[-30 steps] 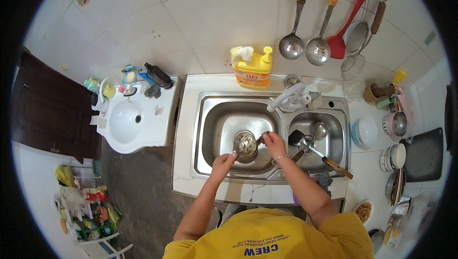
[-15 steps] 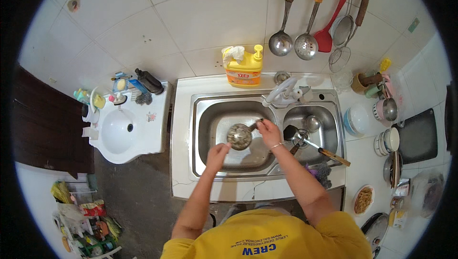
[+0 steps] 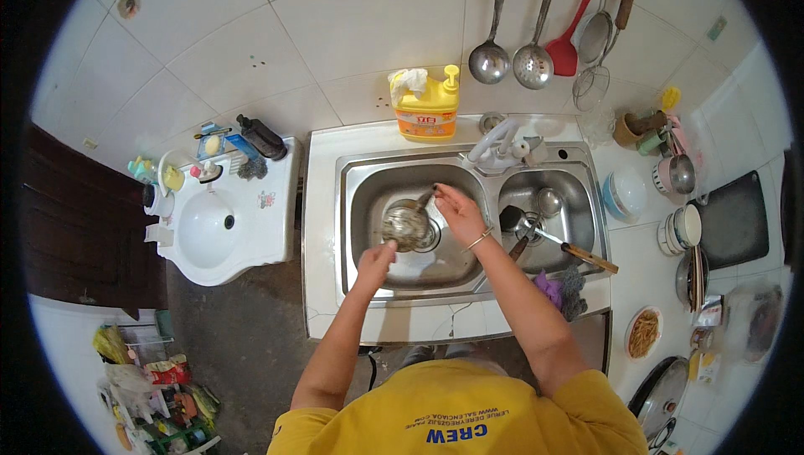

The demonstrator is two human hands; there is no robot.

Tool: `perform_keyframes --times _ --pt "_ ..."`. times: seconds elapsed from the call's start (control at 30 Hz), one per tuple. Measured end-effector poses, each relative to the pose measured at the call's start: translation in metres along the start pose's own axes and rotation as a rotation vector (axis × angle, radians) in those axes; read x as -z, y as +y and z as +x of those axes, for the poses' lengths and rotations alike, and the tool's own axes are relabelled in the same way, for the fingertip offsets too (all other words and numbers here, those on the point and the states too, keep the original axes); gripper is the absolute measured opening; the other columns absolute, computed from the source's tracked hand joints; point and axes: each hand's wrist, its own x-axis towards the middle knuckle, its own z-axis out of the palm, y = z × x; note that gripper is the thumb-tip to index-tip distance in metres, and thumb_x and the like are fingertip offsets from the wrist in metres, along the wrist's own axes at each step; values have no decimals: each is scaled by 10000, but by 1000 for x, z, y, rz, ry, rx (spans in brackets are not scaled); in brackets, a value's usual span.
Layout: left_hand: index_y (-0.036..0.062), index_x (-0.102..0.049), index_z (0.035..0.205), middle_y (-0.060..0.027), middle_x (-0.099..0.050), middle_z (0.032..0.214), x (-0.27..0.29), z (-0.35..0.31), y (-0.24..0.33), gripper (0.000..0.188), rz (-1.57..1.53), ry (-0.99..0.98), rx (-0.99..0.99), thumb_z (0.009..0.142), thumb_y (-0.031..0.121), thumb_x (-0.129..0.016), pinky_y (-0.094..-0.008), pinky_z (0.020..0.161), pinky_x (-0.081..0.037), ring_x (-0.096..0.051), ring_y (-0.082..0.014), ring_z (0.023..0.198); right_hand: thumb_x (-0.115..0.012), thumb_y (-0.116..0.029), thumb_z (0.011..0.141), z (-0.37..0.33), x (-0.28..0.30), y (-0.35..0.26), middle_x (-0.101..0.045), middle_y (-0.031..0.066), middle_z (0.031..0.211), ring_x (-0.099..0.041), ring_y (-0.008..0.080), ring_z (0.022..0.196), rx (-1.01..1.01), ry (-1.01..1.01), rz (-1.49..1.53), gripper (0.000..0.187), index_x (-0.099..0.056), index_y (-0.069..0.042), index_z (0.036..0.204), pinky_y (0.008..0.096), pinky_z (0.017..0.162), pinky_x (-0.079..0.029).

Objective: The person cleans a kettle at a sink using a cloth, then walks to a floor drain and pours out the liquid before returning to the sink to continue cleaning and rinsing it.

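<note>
Steel ladle [image 3: 408, 222], pinched by the right hand [image 3: 456, 208] at frame centre while the left hand [image 3: 373, 260] rubs beneath, could slip and clatter into the sink [image 3: 368, 195].

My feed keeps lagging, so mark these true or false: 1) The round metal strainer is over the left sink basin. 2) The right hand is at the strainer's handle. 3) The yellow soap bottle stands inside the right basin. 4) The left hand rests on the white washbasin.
1) True: the round metal strainer is above the left sink basin.
2) True: the right hand is at its handle.
3) False: the yellow soap bottle stands on the counter behind the sink.
4) False: the left hand is under the strainer, in the left sink basin, away from the white washbasin.
</note>
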Motion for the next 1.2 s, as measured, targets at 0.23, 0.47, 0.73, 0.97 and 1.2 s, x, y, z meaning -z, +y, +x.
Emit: perform_keyframes --times 0.23,0.47,0.73,0.97,1.2 --pt "59 -497 687 20 -430 637 30 -48 12 411 -169 38 3 865 423 -432 -223 501 -296 -358 -67 567 -533 -245 820 -110 32 40 -470 192 1170 -434 332 1103 -93 2 -640 414 -465 -14 1157 379 946 -326" --pt "32 -479 664 15 -424 637 31 -14 2 455 -14 76 -18 855 442 -438 -251 550 -315 -370 -94 598 -531 -322 808 -148 9 70 -384 196 1252 -292 356 1201 -29 -103 -986 463 -471 -26 1159 421 1004 -229" --pt "92 -466 633 38 -389 576 27 -37 -2 420 -85 37 23 864 441 -428 -213 459 -260 -321 -66 504 -522 -382 795 -155 8 78 -396 186 1245 -299 337 1197 7 -141 -1071 503 -487 -22 1145 420 1020 -181" --pt "20 -539 726 -1 -479 671 27 -19 -12 383 129 116 -179 837 383 -497 -244 559 -350 -415 -88 629 -480 -433 793 -156 -2 69 -462 173 1187 -339 318 1171 -2 -130 -1197 506 -533 -30 1095 407 1011 -178" --pt "10 -507 685 4 -454 648 15 -23 -21 384 -71 30 -73 842 361 -494 -257 563 -341 -406 -93 632 -478 -451 781 -156 -4 69 -507 145 1120 -391 293 1106 -2 -126 -1217 491 -559 -42 1039 416 1000 -189"
